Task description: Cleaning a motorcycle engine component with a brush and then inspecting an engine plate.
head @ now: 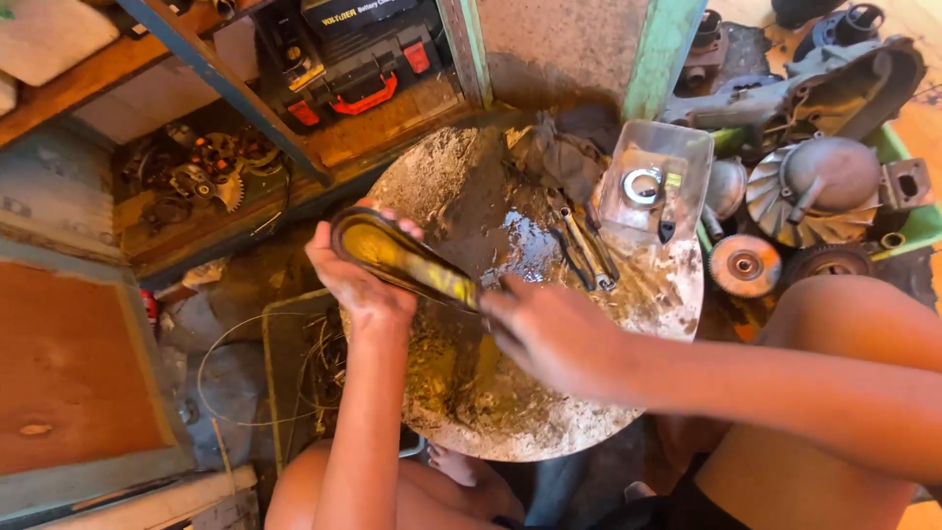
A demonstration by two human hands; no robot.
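My left hand (358, 280) and right hand (545, 329) share 1 thing: a dark rubber belt (402, 257) with a yellowish inner face, folded into a long flat loop. It sits above the round metal plate (471, 393), up off the surface, running from upper left down to the right between my 2 hands.

Handling, my guess: light, bendy, not fragile. Rubber gives when squeezed, the loop flattens easily. Looks grimy, maybe greasy, so likely slippery; a grip on the flat sides near the ends should beat pinching the thin edge. The rounded left end is the natural hold.

Left hand: fingers curled around the rounded end of the belt, palm under it, closed on it. Right hand: closed over the other, narrow end, knuckles up, fingers folded down; the exact fingertip contact is hidden by the hand's back.

Around: plate is dirty, with a wet shiny patch. Wrenches (584, 250) lie on it near the far edge, apart from the belt. A clear plastic tub (687, 157) with a metal ring (643, 186) in it sits on the rim. A finned grey engine part (814, 191) and a small toothed disc (744, 265) are off to the right. Black tool case (358, 59) on the shelf beyond.
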